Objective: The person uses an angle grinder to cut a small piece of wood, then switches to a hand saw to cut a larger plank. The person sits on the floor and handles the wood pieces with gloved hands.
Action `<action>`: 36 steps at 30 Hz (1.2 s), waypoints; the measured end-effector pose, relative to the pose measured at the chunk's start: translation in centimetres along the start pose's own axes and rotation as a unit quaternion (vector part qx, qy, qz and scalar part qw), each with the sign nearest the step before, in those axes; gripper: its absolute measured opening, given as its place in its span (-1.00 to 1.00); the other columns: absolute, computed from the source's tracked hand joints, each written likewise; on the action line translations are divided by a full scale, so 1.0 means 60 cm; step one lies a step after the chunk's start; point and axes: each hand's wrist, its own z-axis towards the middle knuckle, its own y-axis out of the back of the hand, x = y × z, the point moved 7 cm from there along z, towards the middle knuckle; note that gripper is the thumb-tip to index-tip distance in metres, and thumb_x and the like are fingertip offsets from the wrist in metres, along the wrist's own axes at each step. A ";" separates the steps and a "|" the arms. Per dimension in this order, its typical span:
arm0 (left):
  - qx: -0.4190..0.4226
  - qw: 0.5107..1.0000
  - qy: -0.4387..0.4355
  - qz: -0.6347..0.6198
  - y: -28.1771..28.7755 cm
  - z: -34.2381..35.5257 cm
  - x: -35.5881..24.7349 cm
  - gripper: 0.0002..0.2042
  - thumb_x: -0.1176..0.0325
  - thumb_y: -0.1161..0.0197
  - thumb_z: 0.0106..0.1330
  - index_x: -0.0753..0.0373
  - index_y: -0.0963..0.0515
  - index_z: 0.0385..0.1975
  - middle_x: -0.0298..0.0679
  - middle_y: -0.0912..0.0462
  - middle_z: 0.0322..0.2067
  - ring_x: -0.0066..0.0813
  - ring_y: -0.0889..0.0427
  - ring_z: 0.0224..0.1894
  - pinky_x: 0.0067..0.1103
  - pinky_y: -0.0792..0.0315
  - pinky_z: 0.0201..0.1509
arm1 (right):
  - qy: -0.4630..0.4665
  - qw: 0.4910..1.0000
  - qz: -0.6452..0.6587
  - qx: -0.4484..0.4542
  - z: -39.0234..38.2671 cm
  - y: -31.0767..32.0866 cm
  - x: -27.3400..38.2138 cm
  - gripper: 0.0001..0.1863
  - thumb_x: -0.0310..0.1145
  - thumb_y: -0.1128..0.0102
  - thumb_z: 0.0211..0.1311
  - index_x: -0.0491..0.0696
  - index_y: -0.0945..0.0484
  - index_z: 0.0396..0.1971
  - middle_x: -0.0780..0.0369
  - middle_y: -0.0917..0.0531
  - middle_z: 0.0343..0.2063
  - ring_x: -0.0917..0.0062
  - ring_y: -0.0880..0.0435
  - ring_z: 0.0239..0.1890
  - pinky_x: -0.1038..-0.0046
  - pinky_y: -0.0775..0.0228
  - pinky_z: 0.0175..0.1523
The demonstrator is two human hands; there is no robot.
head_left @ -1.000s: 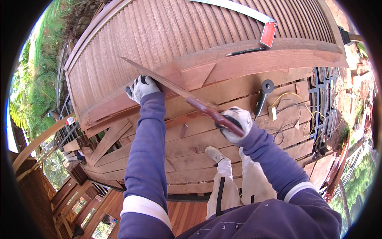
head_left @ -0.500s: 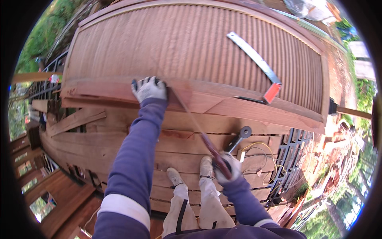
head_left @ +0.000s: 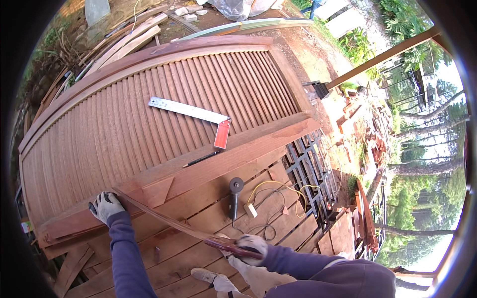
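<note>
My left hand [head_left: 105, 205], in a grey glove, grips the far end of a thin reddish wood strip [head_left: 169, 224] against the lower rail of a large louvred wooden door [head_left: 149, 124] lying flat. My right hand [head_left: 250, 245], also gloved, is closed on the strip's near end, close to my knees. The strip bends slightly between the two hands. A metal try square with a red stock [head_left: 196, 115] and a black pencil [head_left: 200, 159] lie on the door.
An angle grinder [head_left: 234, 196] with a yellow cord [head_left: 278, 186] rests on the plank deck [head_left: 198, 248]. A dark metal grille [head_left: 310, 171] lies at the right. Loose boards [head_left: 124, 42] and rubble are beyond the door; a post and trees are at right.
The view has swung, so the door now fills the upper left. Both hands keep hold of the strip, now low in the picture and closer to my body.
</note>
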 end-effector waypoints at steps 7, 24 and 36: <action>0.002 0.999 -0.032 0.022 -0.012 0.005 -0.024 -0.72 0.16 -0.03 0.42 0.08 -0.70 -0.24 -0.30 -0.71 -0.09 -0.36 -0.58 0.10 -0.22 0.00 0.58 | -0.009 1.000 0.001 0.001 0.153 -0.079 -0.005 -0.73 -0.39 -0.41 0.06 -0.05 -0.64 -0.21 0.11 -0.69 -0.36 0.12 -0.68 -0.29 0.21 -0.53 -0.10; 0.104 0.994 0.032 -0.028 0.028 0.007 -0.020 -0.61 0.04 -0.01 0.38 0.10 -0.71 -0.10 -0.25 -0.70 0.03 -0.20 -0.47 0.25 -0.09 0.18 0.61 | -0.131 0.991 -0.017 0.001 0.068 -0.065 0.021 -0.88 -0.57 -0.25 0.05 -0.17 -0.66 -0.36 0.09 -0.64 -0.48 0.25 -0.69 -0.41 0.38 -0.50 -0.24; 0.076 0.997 0.017 0.014 0.042 0.001 -0.042 -0.65 0.09 0.03 0.45 0.06 -0.71 -0.17 -0.28 -0.71 -0.05 -0.27 -0.52 0.20 -0.18 0.06 0.57 | -0.055 0.998 -0.012 -0.031 0.095 -0.057 0.006 -0.72 -0.62 -0.40 -0.10 -0.14 -0.62 -0.30 0.08 -0.68 -0.41 0.10 -0.68 -0.34 0.25 -0.55 -0.20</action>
